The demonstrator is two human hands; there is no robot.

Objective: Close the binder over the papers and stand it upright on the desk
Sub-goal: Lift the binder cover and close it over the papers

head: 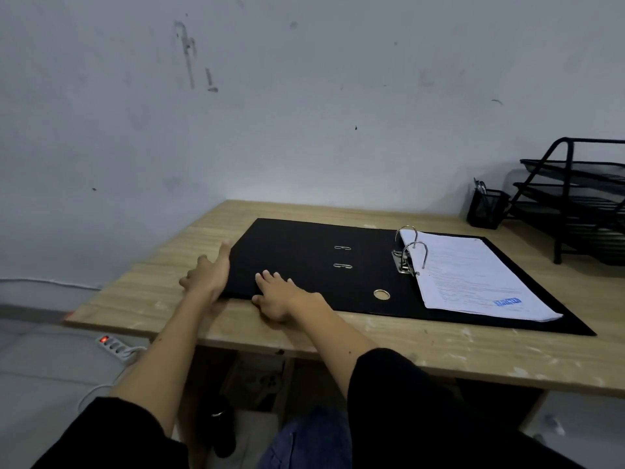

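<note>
A black lever-arch binder [304, 262] lies open and flat on the wooden desk [439, 353]. A stack of white papers [473, 275] sits on its right half, threaded on two shut metal rings [414, 245]. My left hand [208, 274] rests at the left edge of the open cover, fingers against the edge. My right hand [279, 294] lies palm down on the cover's near left corner, thumb at the front edge. The cover still lies flat on the desk.
A black mesh pen cup [487, 208] and a black tiered paper tray [581, 201] stand at the desk's back right, against the grey wall. A white power strip [115, 346] with a red light lies on the floor at left.
</note>
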